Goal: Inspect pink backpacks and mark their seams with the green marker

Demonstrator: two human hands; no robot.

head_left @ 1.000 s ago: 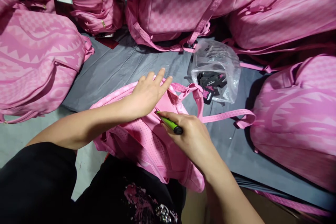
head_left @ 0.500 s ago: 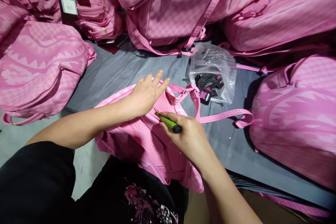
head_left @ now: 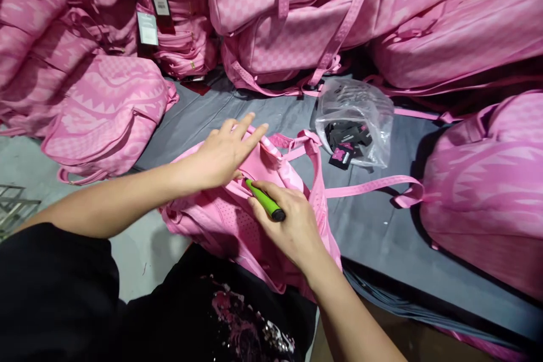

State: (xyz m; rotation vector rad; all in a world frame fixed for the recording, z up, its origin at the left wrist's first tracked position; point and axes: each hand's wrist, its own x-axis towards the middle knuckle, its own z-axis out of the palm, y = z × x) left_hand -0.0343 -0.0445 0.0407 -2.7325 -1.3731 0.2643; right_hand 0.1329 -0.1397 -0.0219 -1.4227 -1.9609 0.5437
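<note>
A pink backpack [head_left: 220, 220] lies back side up on my lap and the grey mat. My left hand [head_left: 223, 153] rests flat on its top with fingers stretched out. My right hand [head_left: 288, 223] grips a green pen-like tool with a black end [head_left: 265, 201], its tip touching the backpack just below my left hand. The backpack's straps [head_left: 369, 185] trail to the right across the mat.
A clear plastic bag of black tags [head_left: 354, 130] lies on the grey mat [head_left: 190, 119] beyond the backpack. Several pink backpacks ring the mat: left [head_left: 106, 113], back [head_left: 288, 22], right [head_left: 487, 186]. Hang tags [head_left: 153, 11] dangle at back left. A wire rack corner [head_left: 12, 206] shows at left.
The view has swung a little to the left, so the surrounding bags sit further right in the picture. Both hands stay on the backpack, with the green tool still held against it.
</note>
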